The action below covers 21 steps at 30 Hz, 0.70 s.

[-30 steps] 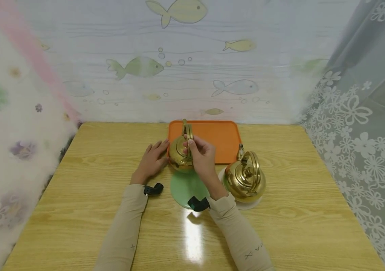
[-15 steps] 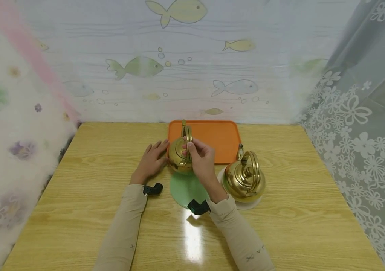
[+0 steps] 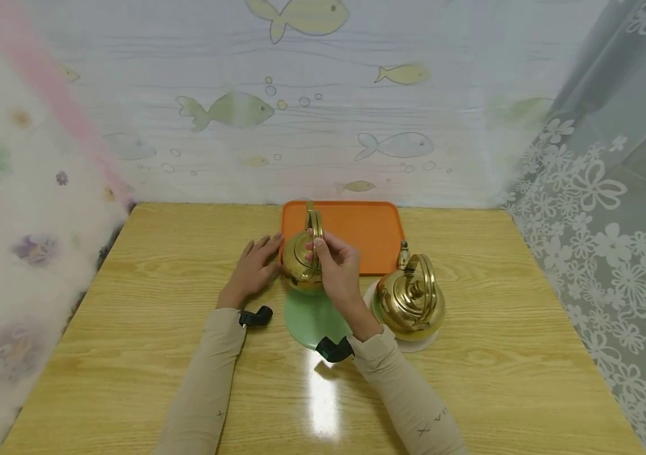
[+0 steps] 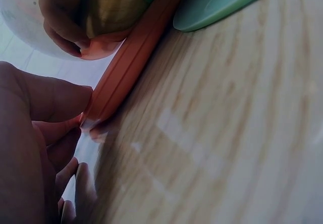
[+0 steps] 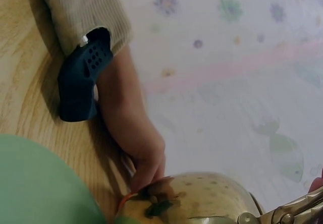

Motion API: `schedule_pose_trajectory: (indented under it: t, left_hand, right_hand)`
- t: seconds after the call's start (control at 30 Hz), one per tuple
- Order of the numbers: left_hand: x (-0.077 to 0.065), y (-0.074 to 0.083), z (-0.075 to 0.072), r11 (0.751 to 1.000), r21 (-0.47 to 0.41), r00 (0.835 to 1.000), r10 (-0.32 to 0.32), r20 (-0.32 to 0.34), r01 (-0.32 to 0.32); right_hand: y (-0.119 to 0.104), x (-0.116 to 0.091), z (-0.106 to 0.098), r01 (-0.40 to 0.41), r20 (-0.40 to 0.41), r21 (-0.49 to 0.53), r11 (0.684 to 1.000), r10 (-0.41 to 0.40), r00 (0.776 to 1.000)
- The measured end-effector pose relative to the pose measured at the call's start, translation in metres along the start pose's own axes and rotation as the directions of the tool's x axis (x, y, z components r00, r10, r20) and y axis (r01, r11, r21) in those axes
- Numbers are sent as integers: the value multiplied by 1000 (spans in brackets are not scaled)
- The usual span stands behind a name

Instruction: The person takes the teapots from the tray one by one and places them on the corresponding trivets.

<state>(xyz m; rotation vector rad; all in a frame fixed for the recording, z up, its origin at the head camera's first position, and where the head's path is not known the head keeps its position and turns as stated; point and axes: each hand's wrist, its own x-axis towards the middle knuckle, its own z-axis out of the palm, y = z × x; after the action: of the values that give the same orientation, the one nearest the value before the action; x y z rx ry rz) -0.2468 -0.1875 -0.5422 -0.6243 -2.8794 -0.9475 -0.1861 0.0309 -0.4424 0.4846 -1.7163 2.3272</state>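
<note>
My right hand (image 3: pixel 341 268) grips the arched handle of a gold kettle (image 3: pixel 298 256) in the head view. The kettle stands upright at the left end of an orange tray (image 3: pixel 359 234); whether its base rests on the tray or hangs just over it, I cannot tell. Beside the tray's left edge lies my left hand (image 3: pixel 253 268), fingers extended. Up close in the left wrist view, the thumb and a fingertip of the left hand (image 4: pixel 45 103) touch the tray's side wall (image 4: pixel 126 57). In the right wrist view, the kettle's shiny body (image 5: pixel 202 196) shows at the bottom.
A second gold kettle (image 3: pixel 411 306) stands to the right on a whitish round plate (image 3: pixel 416 346). Nearer than the tray, a green round plate (image 3: pixel 311 319) lies on the wooden table (image 3: pixel 158 272). A fish-patterned curtain (image 3: pixel 323 145) hangs along the table's far edge.
</note>
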Motion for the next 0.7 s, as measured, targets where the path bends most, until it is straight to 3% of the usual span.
schedule_pose_trajectory:
  t: [0.7]
  left_hand:
    - [1,-3,0,1000,0,1000,10,2,-10]
  right_hand:
    - [-13,-6,-2,-92,22,-7,996,92,995]
